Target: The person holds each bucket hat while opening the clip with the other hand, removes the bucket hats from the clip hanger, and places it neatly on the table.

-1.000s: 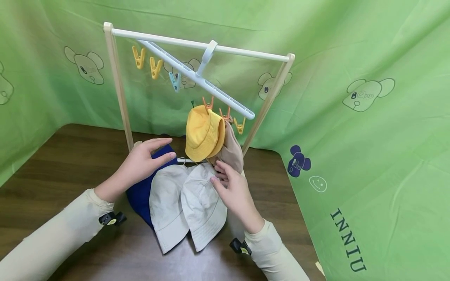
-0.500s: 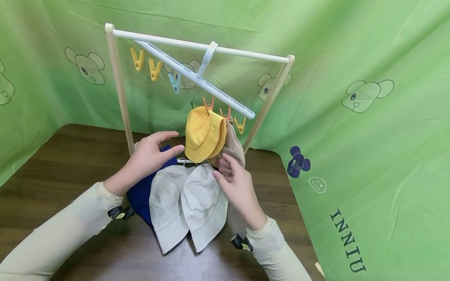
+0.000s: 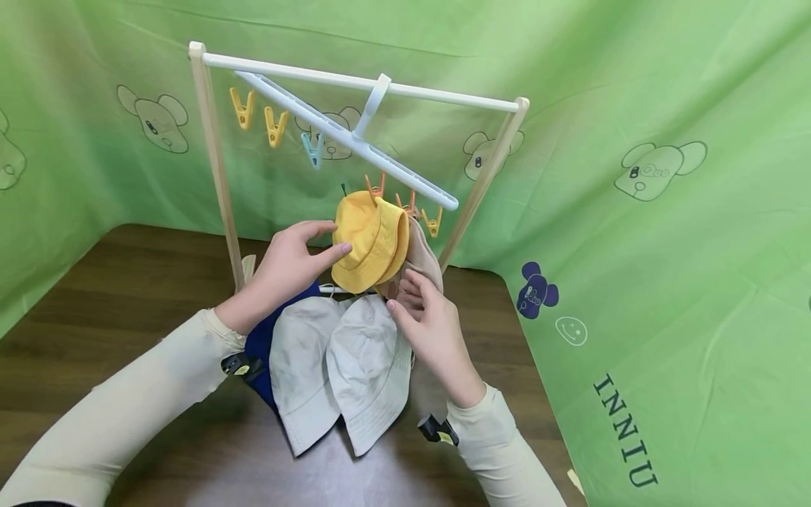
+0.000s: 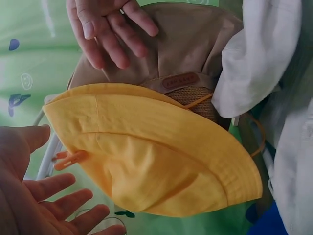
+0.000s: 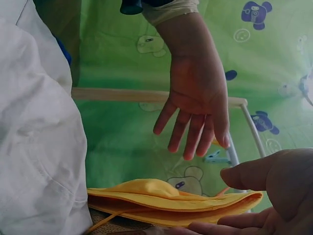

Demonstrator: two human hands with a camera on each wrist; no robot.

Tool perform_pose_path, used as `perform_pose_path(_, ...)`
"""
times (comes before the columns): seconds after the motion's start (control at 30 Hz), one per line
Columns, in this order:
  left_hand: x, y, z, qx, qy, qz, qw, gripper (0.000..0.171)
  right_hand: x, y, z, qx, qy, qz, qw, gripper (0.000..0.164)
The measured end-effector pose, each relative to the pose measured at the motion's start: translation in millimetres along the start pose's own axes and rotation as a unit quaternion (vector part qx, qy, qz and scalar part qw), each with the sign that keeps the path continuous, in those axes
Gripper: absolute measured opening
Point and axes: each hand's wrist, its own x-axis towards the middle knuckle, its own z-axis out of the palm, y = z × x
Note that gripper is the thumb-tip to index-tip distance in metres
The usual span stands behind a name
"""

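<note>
A yellow bucket hat [image 3: 361,243] hangs from an orange clothespin [image 3: 375,187] on the pale blue hanger [image 3: 355,144]. My left hand [image 3: 293,259] is at its left side, thumb and fingers spread and overlapping the crown in the head view. In the left wrist view, those fingers [image 4: 56,208] are apart from the yellow hat, with nothing in them. Behind it hangs a tan bucket hat [image 3: 423,253], clipped by another orange clothespin [image 3: 407,204]. My right hand [image 3: 434,327] is just below and in front of the tan hat, fingers loosely bent and holding nothing.
The hanger hooks over the white rod [image 3: 279,68] of a wooden-legged rack [image 3: 215,155]. Yellow and blue clothespins [image 3: 275,127] dangle at its left. Two pale bucket hats [image 3: 304,380] and a navy one [image 3: 260,366] stand below, before a green printed curtain [image 3: 665,282].
My left hand has moved right and up to the yellow hat's side. My right hand has risen slightly toward the tan hat. The hanger has turned a little.
</note>
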Motion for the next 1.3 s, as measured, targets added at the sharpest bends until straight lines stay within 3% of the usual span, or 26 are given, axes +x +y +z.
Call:
perform_pose_path(0.27,16.0,18.2,-0.3,0.007,0.02,0.003,0.9998,0.063,4,-2,-2,-0.004,-0.001,0.007,1.0,0.054)
perform_pose_path(0.8,52.8,46.7,9.9,0.027,0.042,-0.027,0.9984,0.074,9,-6,-6,-0.015,-0.002,0.016,1.0,0.054)
perform_pose_path(1.3,76.4,53.7,22.8,0.056,0.082,-0.061,0.9932,0.075,9,-7,-4,-0.02,-0.002,-0.004,1.0,0.054)
